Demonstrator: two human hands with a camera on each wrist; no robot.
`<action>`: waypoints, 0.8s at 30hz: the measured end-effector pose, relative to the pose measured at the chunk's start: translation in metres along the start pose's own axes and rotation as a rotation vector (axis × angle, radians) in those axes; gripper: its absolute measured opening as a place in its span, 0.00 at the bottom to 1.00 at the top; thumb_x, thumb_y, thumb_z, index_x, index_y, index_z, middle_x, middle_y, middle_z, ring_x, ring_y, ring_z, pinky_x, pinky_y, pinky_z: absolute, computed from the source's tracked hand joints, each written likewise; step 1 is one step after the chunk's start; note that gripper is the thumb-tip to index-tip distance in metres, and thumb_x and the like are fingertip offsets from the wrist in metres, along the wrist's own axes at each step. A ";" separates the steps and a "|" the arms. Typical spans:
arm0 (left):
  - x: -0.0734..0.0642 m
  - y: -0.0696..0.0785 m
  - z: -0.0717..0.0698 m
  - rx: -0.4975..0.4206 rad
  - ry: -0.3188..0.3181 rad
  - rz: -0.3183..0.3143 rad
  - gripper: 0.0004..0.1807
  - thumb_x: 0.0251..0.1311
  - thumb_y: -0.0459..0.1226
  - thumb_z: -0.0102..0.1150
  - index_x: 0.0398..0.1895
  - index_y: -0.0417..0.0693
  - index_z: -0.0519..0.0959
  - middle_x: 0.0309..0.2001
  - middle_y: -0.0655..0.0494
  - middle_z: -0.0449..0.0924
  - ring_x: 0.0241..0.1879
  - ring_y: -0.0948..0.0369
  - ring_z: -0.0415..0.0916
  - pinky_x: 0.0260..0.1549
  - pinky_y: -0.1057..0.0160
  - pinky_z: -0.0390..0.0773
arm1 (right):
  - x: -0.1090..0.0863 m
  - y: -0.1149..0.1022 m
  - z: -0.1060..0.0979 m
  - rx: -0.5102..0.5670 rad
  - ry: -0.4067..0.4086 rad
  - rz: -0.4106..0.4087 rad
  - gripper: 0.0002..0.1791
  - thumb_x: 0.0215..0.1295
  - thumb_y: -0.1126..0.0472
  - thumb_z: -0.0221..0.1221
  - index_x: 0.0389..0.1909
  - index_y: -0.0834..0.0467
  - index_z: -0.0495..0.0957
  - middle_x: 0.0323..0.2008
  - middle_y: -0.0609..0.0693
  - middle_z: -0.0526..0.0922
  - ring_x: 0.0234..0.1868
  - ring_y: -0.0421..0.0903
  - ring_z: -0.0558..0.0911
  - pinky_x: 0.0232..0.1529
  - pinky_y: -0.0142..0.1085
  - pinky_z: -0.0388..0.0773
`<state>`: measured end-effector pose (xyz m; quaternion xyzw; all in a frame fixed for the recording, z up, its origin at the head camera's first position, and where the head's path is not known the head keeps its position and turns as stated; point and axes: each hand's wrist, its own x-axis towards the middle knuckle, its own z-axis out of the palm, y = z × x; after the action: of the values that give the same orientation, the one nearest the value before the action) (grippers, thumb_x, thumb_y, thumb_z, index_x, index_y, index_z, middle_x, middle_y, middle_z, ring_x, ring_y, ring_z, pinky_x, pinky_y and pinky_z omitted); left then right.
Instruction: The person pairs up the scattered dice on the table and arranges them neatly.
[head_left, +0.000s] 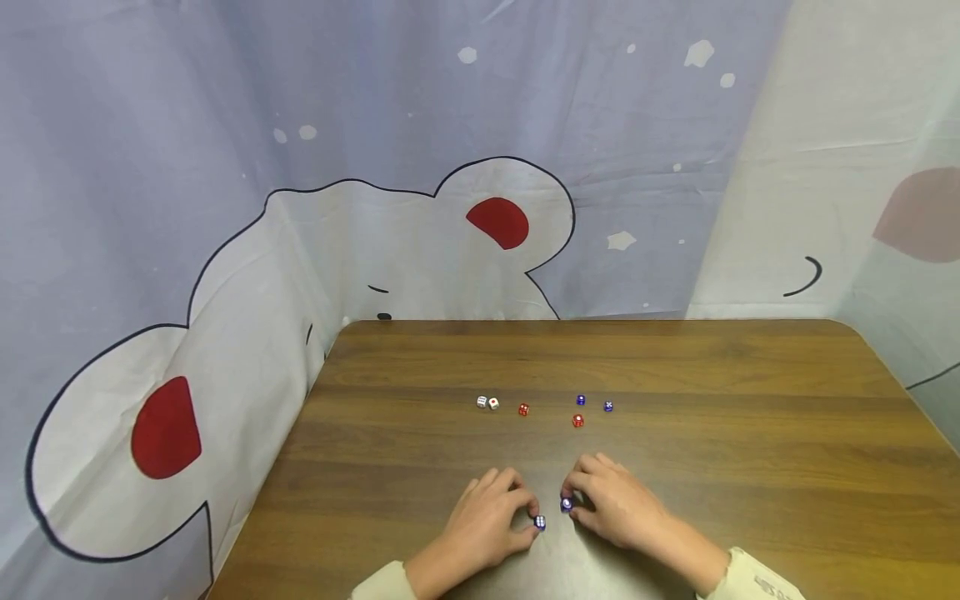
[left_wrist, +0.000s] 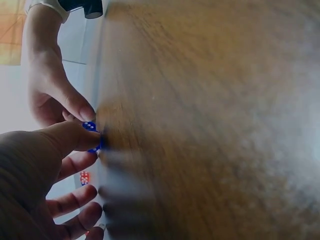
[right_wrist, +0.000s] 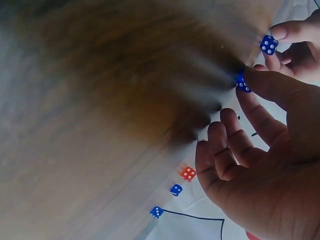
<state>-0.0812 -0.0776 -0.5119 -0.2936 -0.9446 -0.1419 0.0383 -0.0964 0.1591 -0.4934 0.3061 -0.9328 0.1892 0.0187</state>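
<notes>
Near the front of the wooden table, my left hand (head_left: pixel 487 518) pinches a blue die (head_left: pixel 540 522) with white pips between thumb and index finger. Just to its right and slightly farther back, my right hand (head_left: pixel 613 502) holds another blue die (head_left: pixel 566 504) the same way. A small gap separates the two dice in the head view. Both are partly covered by fingertips. In the right wrist view, the right hand's die (right_wrist: pixel 243 82) shows beside the thumb, at the table surface. Beyond it, the left hand's die (right_wrist: pixel 269 45) shows a face with several pips.
Farther back on the table (head_left: pixel 420 458) lie two white dice (head_left: pixel 482 402) side by side, a red die (head_left: pixel 523 409), a second red die (head_left: pixel 578 421) and two blue dice (head_left: pixel 581 400). A patterned curtain (head_left: pixel 637 167) hangs behind the table's far edge.
</notes>
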 end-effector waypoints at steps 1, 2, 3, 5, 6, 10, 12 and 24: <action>0.001 0.000 0.000 -0.001 0.005 0.002 0.10 0.50 0.53 0.74 0.33 0.69 0.81 0.42 0.70 0.73 0.41 0.68 0.68 0.37 0.68 0.67 | 0.000 0.000 0.000 0.002 -0.001 -0.003 0.11 0.52 0.59 0.73 0.35 0.47 0.82 0.38 0.38 0.77 0.39 0.37 0.71 0.40 0.38 0.74; 0.001 0.001 0.000 -0.003 0.009 0.003 0.10 0.50 0.53 0.74 0.33 0.69 0.81 0.42 0.70 0.73 0.41 0.68 0.68 0.37 0.68 0.67 | -0.001 0.000 0.001 0.002 0.000 -0.004 0.11 0.52 0.59 0.73 0.35 0.47 0.82 0.38 0.38 0.77 0.39 0.37 0.71 0.40 0.38 0.74; 0.002 0.001 0.001 -0.005 0.009 0.003 0.10 0.50 0.53 0.74 0.33 0.69 0.81 0.42 0.70 0.73 0.41 0.68 0.68 0.37 0.68 0.67 | -0.001 -0.001 0.001 0.003 0.000 -0.005 0.11 0.52 0.59 0.73 0.35 0.47 0.82 0.38 0.38 0.77 0.39 0.37 0.71 0.41 0.38 0.74; 0.003 0.002 0.001 -0.010 0.006 -0.001 0.10 0.51 0.52 0.74 0.33 0.69 0.82 0.42 0.70 0.73 0.41 0.68 0.67 0.37 0.68 0.67 | -0.002 -0.001 0.002 0.004 0.001 -0.008 0.11 0.52 0.59 0.73 0.35 0.47 0.82 0.38 0.38 0.77 0.39 0.37 0.71 0.41 0.38 0.75; 0.004 0.002 0.001 -0.011 0.002 -0.003 0.10 0.51 0.52 0.74 0.33 0.69 0.82 0.42 0.70 0.74 0.41 0.68 0.67 0.37 0.68 0.67 | -0.003 -0.001 0.002 0.004 0.002 -0.008 0.11 0.52 0.59 0.73 0.34 0.47 0.82 0.38 0.38 0.76 0.39 0.37 0.71 0.41 0.38 0.75; 0.007 0.003 0.001 -0.015 -0.017 -0.017 0.09 0.52 0.51 0.74 0.33 0.69 0.82 0.42 0.70 0.74 0.41 0.68 0.68 0.37 0.68 0.67 | -0.004 0.000 0.004 0.003 0.005 -0.012 0.11 0.52 0.59 0.74 0.34 0.47 0.82 0.38 0.38 0.76 0.39 0.37 0.70 0.39 0.37 0.73; 0.008 0.004 0.001 -0.020 -0.026 -0.027 0.09 0.52 0.51 0.74 0.33 0.69 0.82 0.42 0.70 0.74 0.41 0.68 0.68 0.37 0.68 0.67 | -0.004 -0.001 0.005 0.005 0.007 -0.014 0.11 0.52 0.59 0.74 0.34 0.47 0.82 0.38 0.38 0.76 0.38 0.37 0.69 0.38 0.37 0.72; 0.011 0.007 0.001 -0.009 -0.017 -0.033 0.09 0.53 0.52 0.73 0.33 0.69 0.82 0.42 0.69 0.74 0.43 0.66 0.69 0.40 0.65 0.70 | -0.004 -0.002 0.004 0.000 0.016 -0.026 0.11 0.52 0.59 0.74 0.34 0.47 0.82 0.37 0.38 0.76 0.38 0.36 0.69 0.38 0.36 0.73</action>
<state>-0.0866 -0.0659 -0.5090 -0.2795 -0.9489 -0.1443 0.0269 -0.0915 0.1590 -0.4967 0.3167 -0.9286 0.1913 0.0285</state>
